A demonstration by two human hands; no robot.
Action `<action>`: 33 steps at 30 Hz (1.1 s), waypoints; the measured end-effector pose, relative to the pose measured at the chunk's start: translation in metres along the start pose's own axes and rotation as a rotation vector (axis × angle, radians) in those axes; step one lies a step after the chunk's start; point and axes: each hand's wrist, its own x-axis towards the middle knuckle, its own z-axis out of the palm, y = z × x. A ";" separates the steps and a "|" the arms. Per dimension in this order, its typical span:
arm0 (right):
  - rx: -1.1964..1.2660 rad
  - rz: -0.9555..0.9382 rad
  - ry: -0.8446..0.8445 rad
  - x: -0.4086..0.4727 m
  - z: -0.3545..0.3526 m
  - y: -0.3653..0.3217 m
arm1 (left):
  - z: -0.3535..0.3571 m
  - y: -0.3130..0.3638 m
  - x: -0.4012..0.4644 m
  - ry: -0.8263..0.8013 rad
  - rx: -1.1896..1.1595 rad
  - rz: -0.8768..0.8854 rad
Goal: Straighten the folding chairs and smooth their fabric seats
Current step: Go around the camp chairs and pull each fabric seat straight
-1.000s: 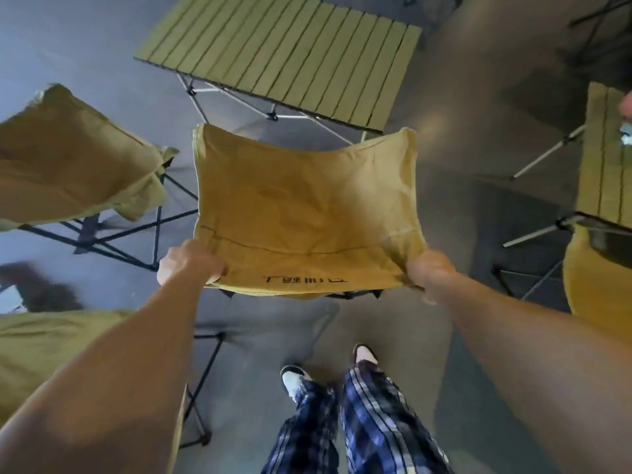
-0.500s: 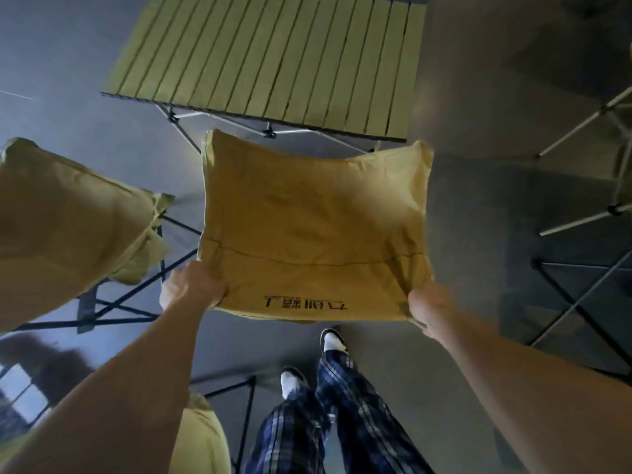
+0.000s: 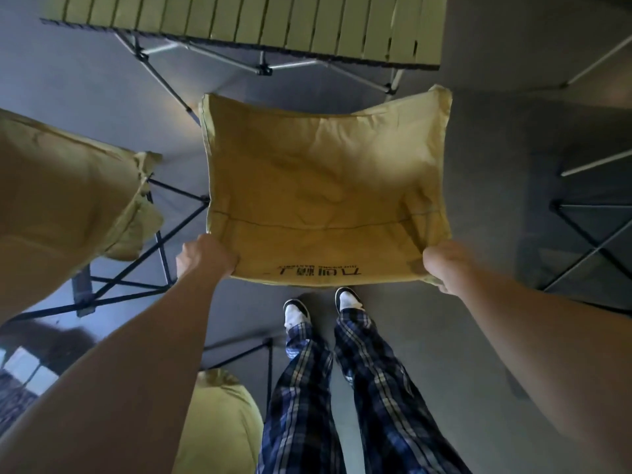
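**Near corners gripped, seat drawn closer**

Dark grey floor (image 3: 513, 114) underneath everything. Slatted yellow-green folding table (image 3: 239, 25) along the top edge, shifted further up the view than half a second ago, its near edge and silver legs now mostly what shows. Second mustard fabric chair on black crossed legs (image 3: 61, 193) at the floor's left side, larger in view than before. Mustard-yellow fabric seat of the folding chair in hand (image 3: 321, 186) at centre, just short of the table's near edge, its printed black lettering along the near hem. Seat closer to the blue plaid trousers (image 3: 342, 388) and white shoes than a second ago, so apparently pulled back and squared. Cloth not yet flat: soft creases across the middle, puckers at the near right corner. Left hand (image 3: 205, 258) clenched round the near left corner; right hand (image 3: 443, 265) grasping the near right corner, fingers curled into the fabric. Straightening judged under way, smoothing of the centre creases likely next.
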 end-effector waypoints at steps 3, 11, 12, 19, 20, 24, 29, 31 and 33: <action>0.003 0.024 -0.014 -0.007 0.006 0.001 | -0.002 -0.005 0.007 0.022 -0.018 0.009; -0.190 -0.107 0.045 -0.029 0.018 -0.003 | -0.014 -0.018 0.015 -0.047 0.057 0.112; -0.244 -0.129 0.059 -0.035 0.018 -0.006 | -0.017 -0.021 0.013 -0.063 0.046 0.119; -0.666 -0.388 0.200 -0.087 0.039 -0.048 | -0.034 -0.054 -0.009 -0.123 -0.114 0.140; -0.676 -0.456 0.171 -0.095 0.046 -0.056 | -0.036 -0.061 -0.012 -0.121 -0.122 0.134; -0.711 -0.667 0.032 -0.136 0.074 -0.091 | -0.052 -0.097 -0.032 -0.087 -0.195 0.074; -0.731 -0.882 -0.065 -0.202 0.116 -0.138 | -0.091 -0.153 -0.049 0.000 -0.285 -0.016; -0.770 -0.958 -0.102 -0.234 0.145 -0.163 | -0.106 -0.185 -0.047 0.050 -0.355 -0.081; -0.810 -1.013 -0.134 -0.261 0.173 -0.182 | -0.115 -0.214 -0.039 0.109 -0.435 -0.182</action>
